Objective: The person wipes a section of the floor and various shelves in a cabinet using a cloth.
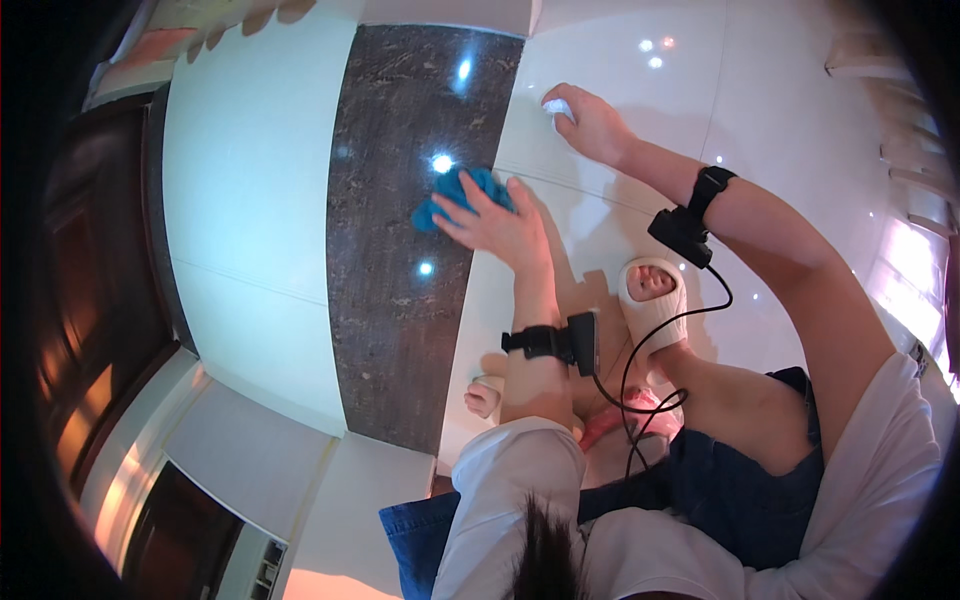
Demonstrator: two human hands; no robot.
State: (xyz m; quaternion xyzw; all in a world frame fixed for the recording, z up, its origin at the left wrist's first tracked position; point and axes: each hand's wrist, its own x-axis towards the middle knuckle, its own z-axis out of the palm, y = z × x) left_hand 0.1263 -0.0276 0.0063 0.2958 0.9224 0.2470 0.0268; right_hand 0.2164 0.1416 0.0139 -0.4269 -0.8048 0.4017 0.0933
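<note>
My left hand (pixel 499 229) presses with spread fingers on a bunched teal cloth (pixel 429 215). The cloth lies on a dark stone strip (pixel 397 352) of the floor, close to its border with the pale tiles. Up and to the right, my right hand (pixel 592 124) is closed around a small white wad (pixel 558 109), perhaps tissue or cloth, low over the glossy white tile (pixel 675 142). Most of the wad is hidden by the fingers. Each forearm carries a black strap with a small device, one on the left (pixel 551 343) and one on the right (pixel 686 225).
A black cable (pixel 667 315) loops between the two strapped devices. My slippered foot (pixel 654 300) stands on the tile, and a pink-red plastic item (pixel 630 420) sits between my legs. Beyond the stone strip are more pale tiles (pixel 247 187) and a dark wooden door (pixel 97 247).
</note>
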